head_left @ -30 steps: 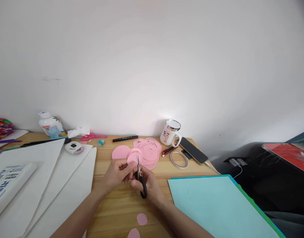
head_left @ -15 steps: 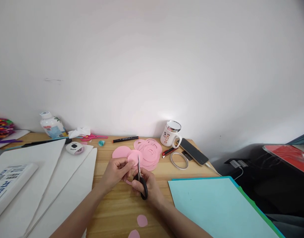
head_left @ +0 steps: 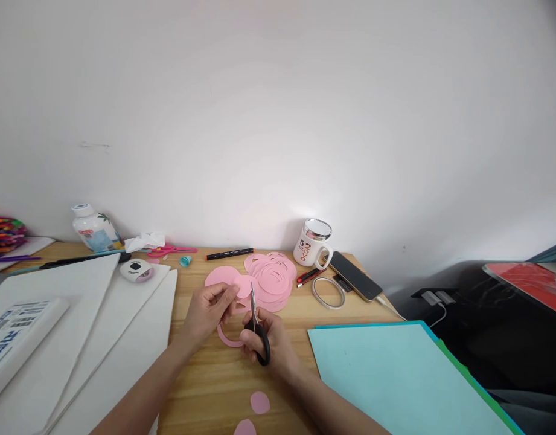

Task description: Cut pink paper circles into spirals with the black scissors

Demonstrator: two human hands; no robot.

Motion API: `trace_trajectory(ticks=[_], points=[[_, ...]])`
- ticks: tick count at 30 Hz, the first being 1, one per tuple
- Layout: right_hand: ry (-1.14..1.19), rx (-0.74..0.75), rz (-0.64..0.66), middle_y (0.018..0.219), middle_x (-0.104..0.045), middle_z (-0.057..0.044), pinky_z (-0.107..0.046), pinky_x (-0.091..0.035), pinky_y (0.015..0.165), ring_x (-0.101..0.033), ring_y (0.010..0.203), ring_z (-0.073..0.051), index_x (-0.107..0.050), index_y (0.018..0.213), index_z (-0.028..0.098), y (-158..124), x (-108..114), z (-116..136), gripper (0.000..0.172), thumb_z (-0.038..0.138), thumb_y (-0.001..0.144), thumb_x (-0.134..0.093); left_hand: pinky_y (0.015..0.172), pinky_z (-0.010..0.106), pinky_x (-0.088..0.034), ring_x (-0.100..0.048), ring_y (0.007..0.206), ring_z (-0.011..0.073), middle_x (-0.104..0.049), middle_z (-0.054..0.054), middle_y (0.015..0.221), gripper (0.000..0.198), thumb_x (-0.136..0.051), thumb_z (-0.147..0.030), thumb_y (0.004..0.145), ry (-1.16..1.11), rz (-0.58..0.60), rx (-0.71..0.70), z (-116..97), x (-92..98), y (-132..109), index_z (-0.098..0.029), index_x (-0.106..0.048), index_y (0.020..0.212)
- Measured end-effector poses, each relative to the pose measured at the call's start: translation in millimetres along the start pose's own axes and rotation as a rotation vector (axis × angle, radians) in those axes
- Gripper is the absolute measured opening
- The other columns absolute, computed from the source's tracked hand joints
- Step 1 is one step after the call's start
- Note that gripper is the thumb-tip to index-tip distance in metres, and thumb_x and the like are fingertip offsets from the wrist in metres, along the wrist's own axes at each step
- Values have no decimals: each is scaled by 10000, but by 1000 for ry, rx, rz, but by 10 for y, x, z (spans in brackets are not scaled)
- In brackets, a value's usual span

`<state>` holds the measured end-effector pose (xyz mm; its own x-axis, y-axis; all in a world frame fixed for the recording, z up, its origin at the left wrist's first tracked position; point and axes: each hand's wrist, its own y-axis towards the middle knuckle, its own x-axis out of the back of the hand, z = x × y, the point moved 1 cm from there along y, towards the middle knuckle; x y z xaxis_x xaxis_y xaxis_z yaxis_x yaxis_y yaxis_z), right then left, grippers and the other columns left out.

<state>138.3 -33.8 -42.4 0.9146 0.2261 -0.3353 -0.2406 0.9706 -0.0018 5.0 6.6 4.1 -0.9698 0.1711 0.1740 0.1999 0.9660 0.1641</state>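
Observation:
Between thumb and fingers, my left hand (head_left: 209, 308) pinches a small pink paper disc (head_left: 246, 286). Black-handled scissors (head_left: 258, 335) are gripped in my right hand (head_left: 273, 341), their blades pointing up by the disc's right edge. Whether the blades touch the paper I cannot tell. A curved pink paper strip (head_left: 227, 338) hangs or lies below the hands, its right end hidden behind my right fingers. Behind the hands lie a larger pink disc (head_left: 218, 275) and a heap of pink paper rings and discs (head_left: 274, 281). Two small pink pieces, one an oval scrap (head_left: 260, 402), lie near me.
A white mug (head_left: 309, 248), a phone (head_left: 355, 276) on a cable and a tape-like ring (head_left: 328, 293) stand or lie at right. Blue-green sheets (head_left: 395, 374) cover the front right. White boards (head_left: 124, 338) lie at left; a black marker (head_left: 230, 254) lies near the wall.
My left hand has shifted slightly left with the disc, away from the scissors. More of the curved pink strip now shows below it. My right hand has hardly moved.

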Motion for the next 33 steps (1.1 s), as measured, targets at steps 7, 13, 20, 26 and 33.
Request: trace_trajectory(ticks=[7,13,20,26,33], points=[[15,32,29,453,-476,83,-163,-279,322,-397,310,-52,-479,702,188,5,-12,-9,428,440,552,-790,363,178,-327,-396,344,62,-460,-61,383,430,-525,-465,781,59,25,11,22,-74,-30,-167,-479,475],[-26,88,56,541,-498,62,-197,-324,423,-421,432,-77,-496,757,193,35,4,10,452,444,537,-801,334,171,-303,-403,331,58,-479,-57,397,411,-565,-472,747,-25,145,68,11,-54,-23,-162,-483,490],[-100,85,97,584,-463,63,-198,-289,468,-363,513,-82,-525,798,185,32,73,124,450,426,540,-804,344,175,-338,-388,328,57,-454,-68,380,385,-580,-469,734,-40,240,61,35,12,13,-163,-498,516],[-129,61,102,524,-432,76,-200,-271,425,-363,437,-70,-526,767,180,-3,86,123,437,516,586,-739,343,174,-309,-368,327,52,-452,-66,378,412,-565,-462,754,-53,260,33,31,9,16,-171,-443,489],[-134,4,106,444,-493,76,-185,-285,369,-414,355,-70,-497,751,179,-36,125,101,438,524,604,-723,344,173,-295,-383,333,55,-469,-62,395,406,-543,-468,768,-43,172,49,21,-14,0,-171,-455,506]])
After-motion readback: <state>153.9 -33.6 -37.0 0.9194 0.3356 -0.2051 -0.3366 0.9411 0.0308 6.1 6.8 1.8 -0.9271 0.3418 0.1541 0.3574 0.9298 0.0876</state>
